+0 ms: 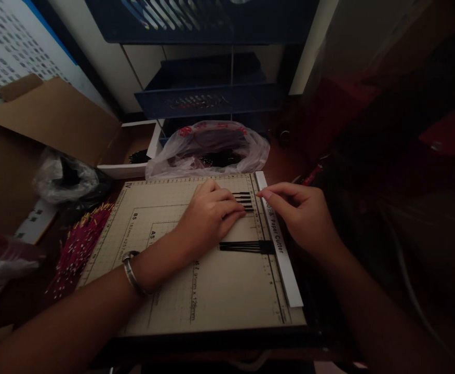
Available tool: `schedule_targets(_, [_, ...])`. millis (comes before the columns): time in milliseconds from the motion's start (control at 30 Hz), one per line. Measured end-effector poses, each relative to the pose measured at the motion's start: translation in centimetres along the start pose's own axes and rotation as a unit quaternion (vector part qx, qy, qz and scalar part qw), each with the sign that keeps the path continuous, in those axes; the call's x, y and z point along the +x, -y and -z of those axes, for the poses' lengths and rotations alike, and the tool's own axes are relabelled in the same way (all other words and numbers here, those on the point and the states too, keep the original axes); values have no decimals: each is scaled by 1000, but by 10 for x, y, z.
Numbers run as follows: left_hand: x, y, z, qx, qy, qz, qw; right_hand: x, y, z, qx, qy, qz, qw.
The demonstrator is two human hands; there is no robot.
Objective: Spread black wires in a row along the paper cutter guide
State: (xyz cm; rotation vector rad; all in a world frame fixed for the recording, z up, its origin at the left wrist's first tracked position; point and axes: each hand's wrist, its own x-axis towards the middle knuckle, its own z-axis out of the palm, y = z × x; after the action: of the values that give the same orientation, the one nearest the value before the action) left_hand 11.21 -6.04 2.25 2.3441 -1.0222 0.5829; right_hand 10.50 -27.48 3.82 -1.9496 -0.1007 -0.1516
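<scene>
1. Your left hand (214,208) lies palm down, unclenched, fingers lightly bent over a row of thin black strips (244,197). The strips run side by side out from beneath your fingers, their ends near the board's right-hand rail.
2. Your right hand (303,215) hovers at that rail, thumb and forefinger tips drawn together just beyond the strip ends – cannot tell whether anything fine sits between them.
3. On your left wrist, a rounded metal bracelet (132,272) with a dull silvery sheen.
4. Nearer you, a second group of black strips (246,246), slender and straight, lies flat across the board; the right end is a broader dark patch by the rail.
5. Under all this, a flat cream cutting board (231,296), finely gridded, printed with nested size outlines. The rail (278,239) is a narrow white strip lettered "Paper Cutter".
6. Left of the board: a bristling heap of magenta sticks (81,246) with yellowish tips, and behind it a crinkled clear plastic bag (69,176) with black contents.
7. Beyond the board's far edge, a filmy carrier bag (212,127), red-printed, gapes over dark pieces.
8. Farther out: stiff brown cardboard flaps (59,119) and slotted blue plastic trays (208,101) – smooth, tiered.
</scene>
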Motion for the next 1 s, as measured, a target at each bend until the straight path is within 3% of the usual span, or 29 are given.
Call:
schedule_targets(467, [-1,0,0,-4,-4,0,1000,1,3,0,-11,7,-6,1000])
schedule_targets(600, [-3,0,3,-10,9,12,1000,5,-5,-2,-32,-44,-9,998])
schedule_targets(700, [-6,0,6,-12,15,29,999,10,-18,-6,21,-64,-56,996])
schedule_targets(833, [-7,0,10,5,22,51,998,13,-31,-12,180,5,-133,975])
schedule_targets(1000, [-7,1,11,35,36,64,997,10,-26,-16,303,86,-168,934])
